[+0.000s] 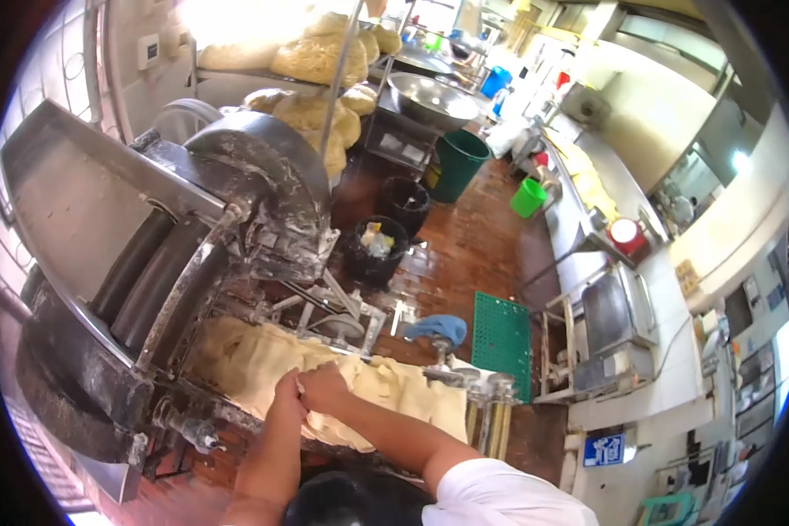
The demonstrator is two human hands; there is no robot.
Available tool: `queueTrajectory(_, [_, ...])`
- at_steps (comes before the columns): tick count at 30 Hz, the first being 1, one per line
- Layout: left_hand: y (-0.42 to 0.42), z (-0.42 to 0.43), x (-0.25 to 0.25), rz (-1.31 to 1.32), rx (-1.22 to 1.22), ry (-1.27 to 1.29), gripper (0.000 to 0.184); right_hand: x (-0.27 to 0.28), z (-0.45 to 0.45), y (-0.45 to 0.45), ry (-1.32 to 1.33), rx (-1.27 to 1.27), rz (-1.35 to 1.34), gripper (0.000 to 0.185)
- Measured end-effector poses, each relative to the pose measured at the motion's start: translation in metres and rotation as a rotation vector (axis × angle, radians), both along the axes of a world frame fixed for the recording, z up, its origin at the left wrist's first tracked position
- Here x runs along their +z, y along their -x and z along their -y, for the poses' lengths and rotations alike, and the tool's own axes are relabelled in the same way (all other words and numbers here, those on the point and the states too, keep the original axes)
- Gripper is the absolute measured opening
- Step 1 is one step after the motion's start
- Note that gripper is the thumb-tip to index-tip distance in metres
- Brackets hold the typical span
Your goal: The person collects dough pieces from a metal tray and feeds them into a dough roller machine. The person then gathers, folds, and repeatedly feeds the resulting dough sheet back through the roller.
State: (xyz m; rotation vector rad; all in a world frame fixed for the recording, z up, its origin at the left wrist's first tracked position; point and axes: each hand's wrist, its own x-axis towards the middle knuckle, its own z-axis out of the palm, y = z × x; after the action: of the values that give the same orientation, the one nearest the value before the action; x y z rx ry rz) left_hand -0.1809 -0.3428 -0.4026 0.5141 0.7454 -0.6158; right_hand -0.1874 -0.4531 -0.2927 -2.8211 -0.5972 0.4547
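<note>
A long, pale, folded dough sheet (412,399) lies over the bed in front of the roller machine. My left hand (288,394) is closed at the dough's near side, thumb uppermost. Right beside it, my right hand (326,387) is curled with its fingers down on the dough. The two hands touch or nearly touch, and both seem to grip the dough, though my fingertips are hidden. Left of the hands stands the dough sheeter (162,272), a big floury machine with dark rollers and a sloping metal tray (88,193).
Large dough lumps (320,57) fill a rack behind the machine. Black buckets (375,254), a green bin (458,167) and a green mat (502,342) are on the red floor. A blue cloth (438,330) lies past the bed. A counter (579,175) runs along the right.
</note>
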Motion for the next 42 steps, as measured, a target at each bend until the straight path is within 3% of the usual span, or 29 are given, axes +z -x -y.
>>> queueTrajectory(2, [0.005, -0.006, 0.012, 0.063, -0.024, -0.004, 0.046, 0.0, 0.003, 0.002, -0.034, 0.008, 0.053, 0.028])
queueTrajectory(5, [-0.002, -0.008, 0.05, -0.236, 0.007, -0.171, 0.056, 0.022, 0.01, 0.008, -0.133, 0.008, 0.003, 0.027])
queueTrajectory(7, [-0.007, -0.025, 0.013, -0.21, -0.053, -0.222, 0.067, 0.014, 0.025, 0.01, -0.184, 0.004, 0.027, 0.027])
queueTrajectory(10, [-0.004, -0.028, 0.03, -0.096, 0.019, -0.023, 0.083, 0.006, 0.039, 0.007, -0.191, -0.082, 0.108, 0.03])
queueTrajectory(14, [0.02, -0.014, 0.043, 0.274, -0.05, 0.017, 0.089, 0.006, 0.035, 0.012, -0.598, -0.106, 0.269, 0.029])
queueTrajectory(16, [0.03, 0.0, 0.083, 0.297, -0.082, -0.156, 0.08, 0.001, 0.04, 0.017, -0.799, -0.075, 0.326, 0.029])
queueTrajectory(19, [0.029, 0.005, 0.085, 0.424, -0.37, -0.529, 0.072, 0.008, 0.083, 0.033, -0.697, -0.332, 0.343, 0.033])
queueTrajectory(22, [0.038, 0.032, 0.098, 0.538, -0.377, -0.813, 0.095, -0.009, 0.152, 0.062, -0.496, -0.587, 0.366, 0.043])
queueTrajectory(23, [0.037, 0.033, 0.061, 0.521, -0.484, -1.02, 0.115, -0.025, 0.175, 0.077, -0.413, -0.728, 0.342, 0.049])
queueTrajectory(24, [0.04, 0.036, 0.063, 0.576, -0.527, -1.087, 0.118, -0.04, 0.194, 0.092, -0.331, -0.863, 0.321, 0.055])
queueTrajectory(26, [0.048, 0.046, 0.08, 0.689, -0.615, -1.225, 0.123, -0.047, 0.214, 0.12, -0.463, -1.128, 0.118, 0.061])
queueTrajectory(29, [0.055, 0.056, 0.105, 0.704, -0.82, -1.398, 0.115, -0.057, 0.213, 0.139, -0.571, -1.404, -0.062, 0.066])
queueTrajectory(32, [0.053, 0.06, 0.1, 0.661, -0.923, -1.479, 0.105, -0.077, 0.216, 0.132, -0.568, -1.394, -0.02, 0.063])
queueTrajectory(35, [0.05, 0.057, 0.076, 0.644, -0.837, -1.426, 0.095, -0.026, 0.215, 0.11, -0.852, -1.462, -0.461, 0.055])
queueTrajectory(38, [0.052, 0.054, 0.066, 0.654, -0.689, -1.385, 0.086, -0.052, 0.226, 0.106, -0.649, -1.477, -0.527, 0.052])
queueTrajectory(41, [0.056, 0.05, 0.058, 0.674, -0.548, -1.303, 0.079, -0.038, 0.208, 0.113, -0.234, -1.096, -0.168, 0.053])
queueTrajectory(42, [0.058, 0.052, 0.06, 0.667, -0.49, -1.267, 0.076, -0.041, 0.205, 0.116, -0.204, -1.081, -0.124, 0.055])
